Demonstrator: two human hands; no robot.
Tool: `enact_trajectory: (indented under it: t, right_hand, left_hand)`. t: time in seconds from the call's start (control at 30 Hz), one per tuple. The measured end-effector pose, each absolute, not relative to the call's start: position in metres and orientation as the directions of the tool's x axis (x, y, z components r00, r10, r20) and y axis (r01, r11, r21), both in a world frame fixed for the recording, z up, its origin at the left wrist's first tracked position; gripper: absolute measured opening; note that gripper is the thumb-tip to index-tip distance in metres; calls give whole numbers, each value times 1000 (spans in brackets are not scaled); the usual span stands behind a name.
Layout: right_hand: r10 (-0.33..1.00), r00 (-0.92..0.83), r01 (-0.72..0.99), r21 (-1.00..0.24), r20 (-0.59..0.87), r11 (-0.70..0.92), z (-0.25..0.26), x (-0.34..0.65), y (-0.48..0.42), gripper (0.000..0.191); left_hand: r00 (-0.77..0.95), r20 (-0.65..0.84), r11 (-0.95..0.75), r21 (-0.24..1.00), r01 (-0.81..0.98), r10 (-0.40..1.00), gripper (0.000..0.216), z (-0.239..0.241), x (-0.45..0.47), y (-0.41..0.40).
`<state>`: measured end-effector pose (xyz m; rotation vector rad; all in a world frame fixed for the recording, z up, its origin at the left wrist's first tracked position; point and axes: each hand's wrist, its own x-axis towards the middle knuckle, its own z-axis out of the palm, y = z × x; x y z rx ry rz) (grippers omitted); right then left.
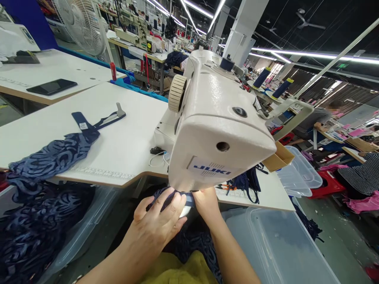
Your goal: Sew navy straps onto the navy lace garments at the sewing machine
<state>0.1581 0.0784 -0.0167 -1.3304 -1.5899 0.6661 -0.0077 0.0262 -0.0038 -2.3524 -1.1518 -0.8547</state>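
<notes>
A white sewing machine marked JUKI stands before me and hides its needle area. Under its head lies navy patterned fabric with a smooth navy band. My left hand has its fingers bent over the fabric's edge at the left, closed on it. At the right, my right hand grips the band, its fingertips partly covered by the machine head. A white rounded surface shows beneath the left fingertips. More of the patterned fabric hangs down between my forearms.
On the table at left lies a patterned navy garment with straps. Navy straps and an orange-handled tool lie right of the machine. A clear plastic bin stands lower right. A phone rests on the far-left table.
</notes>
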Motion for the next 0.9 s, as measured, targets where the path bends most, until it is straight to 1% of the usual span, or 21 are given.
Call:
enact_trajectory:
  t: [0.07,0.17,0.27,0.5,0.73,0.9]
  right_hand:
    - [957,29,449,-859,289,246,-15,158,81,14]
    - [958,11,432,-866,286,254,-13,158,84,14]
    - [951,-16,391,-874,308,289,-13,158,87,18]
    - [940,-48,379,-864,338,331,-12,157,87,25]
    - [922,-147,434,-815,358,385,-14,161,87,28]
    - [906,-143,500,-762,397,413,-15,159,90,28]
  left_hand:
    - [453,678,-569,-62,820,579,25,-4,-5,26]
    - [382,683,-546,28,838,622,27,-9,1,24]
    - [326,693,-531,97,842,643,29,-17,6,22]
    - [322,667,-511,103,853,672,31,-24,7,20]
    - [313,723,-513,66,856,615,29,-22,9,23]
    - [320,735,-532,65,844,598,29,-20,7,24]
